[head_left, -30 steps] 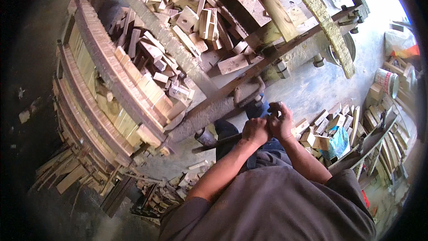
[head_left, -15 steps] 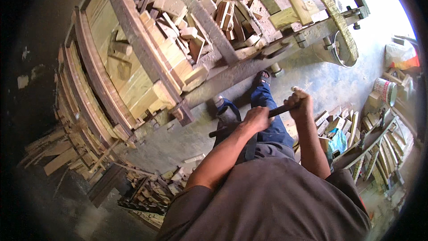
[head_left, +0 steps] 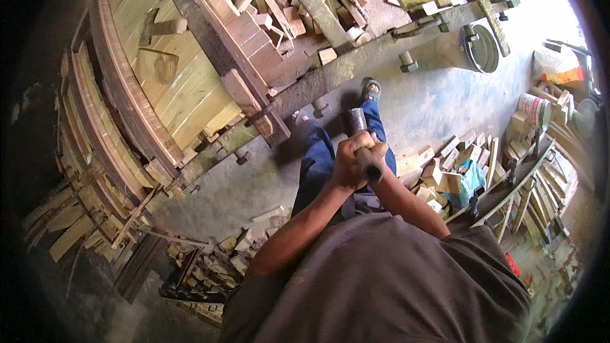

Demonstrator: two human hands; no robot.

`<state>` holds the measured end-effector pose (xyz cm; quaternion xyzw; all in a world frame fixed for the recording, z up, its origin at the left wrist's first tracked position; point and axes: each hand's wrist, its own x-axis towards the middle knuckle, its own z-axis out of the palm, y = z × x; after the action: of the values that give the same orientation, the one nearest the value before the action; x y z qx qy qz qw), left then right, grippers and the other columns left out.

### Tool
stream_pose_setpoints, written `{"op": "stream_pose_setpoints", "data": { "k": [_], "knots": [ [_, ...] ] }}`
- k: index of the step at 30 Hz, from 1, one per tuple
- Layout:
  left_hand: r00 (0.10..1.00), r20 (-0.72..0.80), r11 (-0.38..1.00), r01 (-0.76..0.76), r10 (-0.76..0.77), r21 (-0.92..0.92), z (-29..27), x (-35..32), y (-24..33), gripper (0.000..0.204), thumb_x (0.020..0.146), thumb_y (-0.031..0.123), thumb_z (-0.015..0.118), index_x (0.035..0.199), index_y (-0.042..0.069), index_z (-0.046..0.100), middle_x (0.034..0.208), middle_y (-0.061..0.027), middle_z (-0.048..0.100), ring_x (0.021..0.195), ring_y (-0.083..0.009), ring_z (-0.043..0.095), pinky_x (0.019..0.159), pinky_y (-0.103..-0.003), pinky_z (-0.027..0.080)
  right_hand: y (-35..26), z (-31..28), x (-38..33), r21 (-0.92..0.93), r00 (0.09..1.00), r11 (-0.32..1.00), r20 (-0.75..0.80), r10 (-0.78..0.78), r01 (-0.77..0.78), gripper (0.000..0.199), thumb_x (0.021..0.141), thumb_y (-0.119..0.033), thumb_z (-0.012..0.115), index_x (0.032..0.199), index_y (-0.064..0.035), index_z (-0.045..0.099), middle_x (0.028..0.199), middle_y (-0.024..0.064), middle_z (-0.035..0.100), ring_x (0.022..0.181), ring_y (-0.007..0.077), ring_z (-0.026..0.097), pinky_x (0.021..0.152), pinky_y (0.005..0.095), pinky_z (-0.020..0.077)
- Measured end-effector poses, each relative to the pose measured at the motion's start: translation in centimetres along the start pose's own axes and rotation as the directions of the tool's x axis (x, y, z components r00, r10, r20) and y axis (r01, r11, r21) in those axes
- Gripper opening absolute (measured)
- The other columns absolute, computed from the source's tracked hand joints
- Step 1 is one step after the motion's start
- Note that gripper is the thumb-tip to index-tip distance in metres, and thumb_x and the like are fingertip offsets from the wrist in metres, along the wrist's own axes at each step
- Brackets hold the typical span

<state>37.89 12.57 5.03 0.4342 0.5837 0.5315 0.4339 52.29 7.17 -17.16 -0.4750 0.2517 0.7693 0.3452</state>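
Observation:
Both my hands are closed around a dark metal bar tool (head_left: 370, 166) in front of my legs. My left hand (head_left: 346, 160) wraps it from the left, and my right hand (head_left: 379, 147) is pressed against the left, its fingers partly hidden. The bar's near end points up toward me. A thick cylindrical metal end shows beyond my hands, above my thighs. Ahead stands a long clamping frame (head_left: 356, 57) with metal crossbars, apart from my hands. Glued-up pale boards (head_left: 184, 73) lie in its left part, bearing a wood block (head_left: 157, 65) and a short wooden handle (head_left: 169, 27).
Loose offcuts (head_left: 279, 9) cover the frame's middle. Bolt ends (head_left: 407, 62) stick out along its near side. A bucket (head_left: 481, 51) is at the far right. Wood blocks (head_left: 448, 159) and a blue plastic bag (head_left: 472, 181) lie to my right, another offcut heap (head_left: 219, 257) to my left.
The bar has swung from lying crosswise to pointing up toward me. My right hand has come down and left to join my left hand. The view has shifted slightly.

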Motion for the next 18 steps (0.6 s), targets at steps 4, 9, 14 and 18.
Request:
{"op": "stream_pose_setpoints", "data": {
  "k": [4, 9, 14, 18],
  "knots": [
    [0.998, -0.049, 0.998, -0.035, 0.032, -0.052, -3.4, -2.4, 1.9, 0.023, 0.088, 0.016, 0.071, 0.077, 0.006, 0.053, 0.074, -0.0097, 0.057, 0.072, -0.0250, 0.062, 0.083, -0.038, 0.051, 1.1, 10.7, -4.0, -0.356, 0.989, 0.925, 0.019, 0.144, -0.128, 0.026, 0.089, -0.028, 0.043, 0.093, -0.0066, 0.058, 0.070, 0.0079, 0.058, 0.059, 0.0246, 0.055, 0.057, 0.0364, 0.0488],
    [0.993, -0.114, 0.959, -0.034, 0.002, -0.281, -7.8, -6.4, 1.8, 0.009, 0.090, 0.005, 0.063, 0.091, 0.003, 0.055, 0.096, -0.0150, 0.067, 0.099, -0.0282, 0.064, 0.099, -0.044, 0.045, 3.6, 9.9, -1.3, -0.231, 0.991, 0.973, -0.131, -0.031, 0.000, 0.012, 0.081, -0.001, 0.050, 0.088, 0.0016, 0.059, 0.086, 0.0151, 0.062, 0.075, 0.0288, 0.062, 0.072, 0.0441, 0.0542],
    [0.654, -0.430, 0.525, -0.058, -0.623, -0.849, -16.8, -15.3, -0.9, 0.021, 0.101, 0.021, 0.051, 0.100, 0.000, 0.056, 0.112, -0.0229, 0.064, 0.118, -0.0385, 0.056, 0.105, -0.053, 0.041, 2.4, 10.5, -0.8, -0.180, 0.954, 0.969, -0.216, -0.209, 0.171, 0.005, 0.081, -0.002, 0.059, 0.085, 0.0000, 0.060, 0.084, 0.0130, 0.062, 0.075, 0.0286, 0.061, 0.077, 0.0400, 0.0520],
    [0.133, -0.451, 0.426, -0.176, -0.883, -0.887, -22.0, -16.3, -5.6, 0.035, 0.105, 0.027, 0.039, 0.122, -0.003, 0.044, 0.116, -0.0239, 0.059, 0.116, -0.0437, 0.055, 0.106, -0.059, 0.040, 0.8, 10.4, -1.9, -0.151, 0.985, 0.977, -0.060, -0.162, 0.151, 0.003, 0.079, 0.001, 0.057, 0.077, -0.0008, 0.059, 0.075, 0.0128, 0.059, 0.074, 0.0303, 0.061, 0.077, 0.0417, 0.0520]
  ]
}}
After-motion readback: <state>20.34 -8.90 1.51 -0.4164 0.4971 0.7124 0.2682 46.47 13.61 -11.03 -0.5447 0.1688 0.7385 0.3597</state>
